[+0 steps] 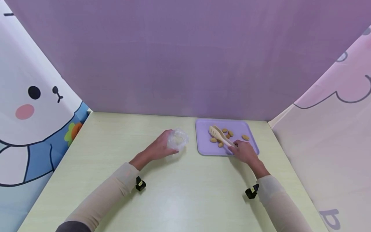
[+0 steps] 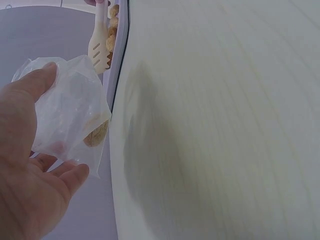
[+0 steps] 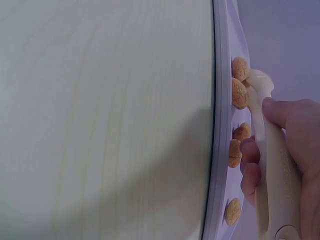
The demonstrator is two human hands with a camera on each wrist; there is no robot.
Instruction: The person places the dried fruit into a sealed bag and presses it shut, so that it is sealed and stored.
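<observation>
My left hand (image 1: 158,147) holds a clear plastic bag (image 1: 178,139), its thumb and fingers around the bag's sides, just left of a purple tray (image 1: 203,145). Through the plastic in the left wrist view shows one brown nut (image 2: 96,134). The right hand (image 1: 244,152) grips cream-coloured tongs (image 1: 221,137) with slotted ends, thumb on one arm and fingers on the other. The tongs' ends reach over the tray among several tan, oval, rough-shelled nuts (image 1: 245,137). Two nuts (image 3: 240,93) sit right at the tong ends in the right wrist view.
A pale wood-grain table (image 1: 179,193) lies under both arms. The tray stands near its back edge, before a purple backdrop (image 1: 179,64). Printed cloth panels (image 1: 37,135) flank the table, and a small black device (image 1: 140,184) is on each wrist.
</observation>
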